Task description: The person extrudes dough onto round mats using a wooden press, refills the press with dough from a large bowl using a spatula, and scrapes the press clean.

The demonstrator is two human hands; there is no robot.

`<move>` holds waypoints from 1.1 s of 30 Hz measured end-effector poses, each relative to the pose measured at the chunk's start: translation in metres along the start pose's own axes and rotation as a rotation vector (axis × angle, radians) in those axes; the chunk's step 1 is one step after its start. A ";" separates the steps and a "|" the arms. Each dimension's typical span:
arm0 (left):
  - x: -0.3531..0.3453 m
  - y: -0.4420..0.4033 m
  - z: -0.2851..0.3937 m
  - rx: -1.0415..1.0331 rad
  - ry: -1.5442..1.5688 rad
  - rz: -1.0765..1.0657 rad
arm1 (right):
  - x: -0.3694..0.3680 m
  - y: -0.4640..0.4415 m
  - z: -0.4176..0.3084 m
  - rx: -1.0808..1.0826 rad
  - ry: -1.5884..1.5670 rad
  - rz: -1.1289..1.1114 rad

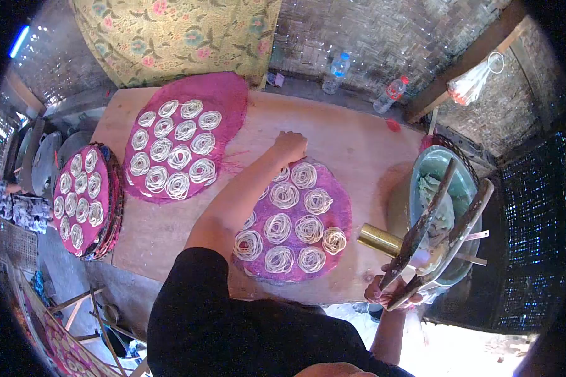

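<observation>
My left hand [290, 147] is closed at the far edge of a round pink mat [295, 272], its fingertips turned down; whether they pinch the mat edge is hidden. Coiled nests of pale dough strands [284, 195] cover this mat. At the right, my right hand [388, 293] is closed around the lower ends of two wooden handles of a press [415, 251]. The press's ridged brass cylinder [378, 240] points left toward the mat. Behind the handles stands a large greenish tub [421, 169] with pale dough [440, 207] inside.
A second pink mat [217, 94] with nests lies at the table's [146, 242] far left. Beside it rises a stack of loaded round trays [100, 229]. Two plastic bottles [337, 72] stand along the woven wall. A person in patterned clothing [22, 207] is at far left.
</observation>
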State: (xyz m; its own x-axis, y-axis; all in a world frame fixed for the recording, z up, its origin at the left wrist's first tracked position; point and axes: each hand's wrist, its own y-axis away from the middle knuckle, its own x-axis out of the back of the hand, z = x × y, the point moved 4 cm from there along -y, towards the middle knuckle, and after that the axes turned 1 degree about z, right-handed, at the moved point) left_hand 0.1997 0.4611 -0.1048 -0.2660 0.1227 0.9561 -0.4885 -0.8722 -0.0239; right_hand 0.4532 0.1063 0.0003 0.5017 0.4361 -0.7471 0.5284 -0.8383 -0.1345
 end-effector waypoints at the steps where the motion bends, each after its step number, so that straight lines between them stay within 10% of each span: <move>1: 0.000 -0.001 0.003 0.013 -0.052 -0.047 | 0.003 0.004 0.001 -0.005 -0.020 0.058; 15: 0.055 0.008 -0.072 0.215 -0.386 0.193 | 0.012 -0.011 -0.039 -0.063 0.270 0.187; 19: 0.170 0.014 0.056 -0.338 1.115 0.140 | 0.020 -0.034 -0.059 -0.217 0.288 0.199; 22: 0.236 0.034 0.133 -0.884 1.678 0.110 | 0.002 -0.090 -0.071 -0.396 0.150 0.036; 28: 0.280 -0.006 0.117 -0.603 2.354 -0.101 | -0.012 -0.167 -0.118 -0.659 0.060 -0.143; 33: 0.130 -0.111 0.025 -0.453 2.728 -0.030 | 0.051 -0.211 -0.138 -0.845 0.455 0.275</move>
State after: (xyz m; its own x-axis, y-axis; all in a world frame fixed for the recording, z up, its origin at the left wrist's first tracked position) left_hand 0.2403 0.5618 0.0300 0.0896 0.3378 -0.9369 -0.4483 -0.8264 -0.3408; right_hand 0.4617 0.3511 0.0801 0.8007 0.4941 -0.3386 0.5799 -0.4978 0.6449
